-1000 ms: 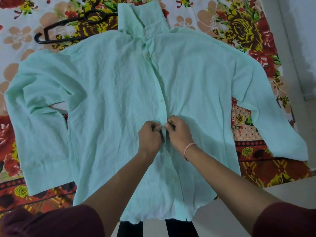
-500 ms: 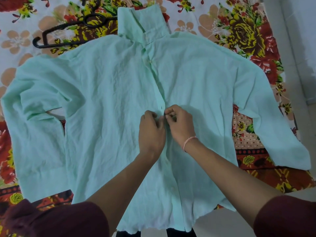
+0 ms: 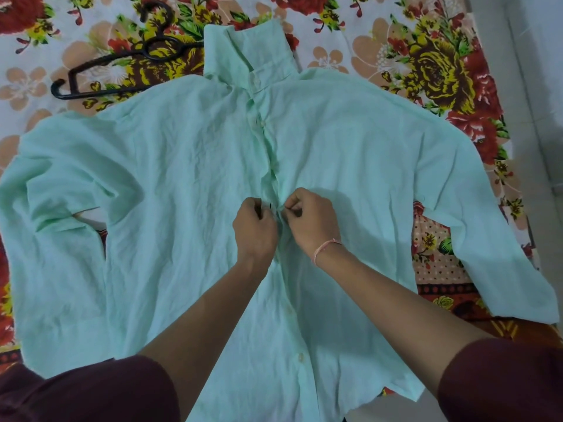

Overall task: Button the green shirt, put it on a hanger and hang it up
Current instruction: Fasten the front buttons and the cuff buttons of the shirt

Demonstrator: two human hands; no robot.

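Green shirt [image 3: 182, 208] lies flat, front up, on a floral sheet [image 3: 426, 71], taking up most of the frame. Collar [image 3: 246, 47] at 12 o'clock, hem at 6, the two shirt arms spread toward 9 and 3. Front strip runs down the middle; a pale button [image 3: 262, 123] shows below the collar, another button [image 3: 301, 357] low down near the hem. Between the top button and the hands the two front edges gape a little. Both hands meet at frame centre on that strip. Left hand [image 3: 254, 229] sits at 9 o'clock of the right hand [image 3: 313, 220], knuckles nearly touching. Left fingers are curled tight, clamped on the cloth edge on their side. Right thumb and forefinger are pinched together on the opposite edge, other fingers curled in. The button being worked is hidden between the fingertips, so can't tell if it is through the hole. Pink thread band [image 3: 326, 246] on the right wrist. Dark red sleeves [image 3: 91, 391] at 7 and 5 o'clock, forearms bare. Black hanger [image 3: 91, 93] lies on the sheet at 10 o'clock of the collar, partly tucked under the shirt's shoulder, untouched. Pale floor [image 3: 542, 86] along the 3 o'clock edge.
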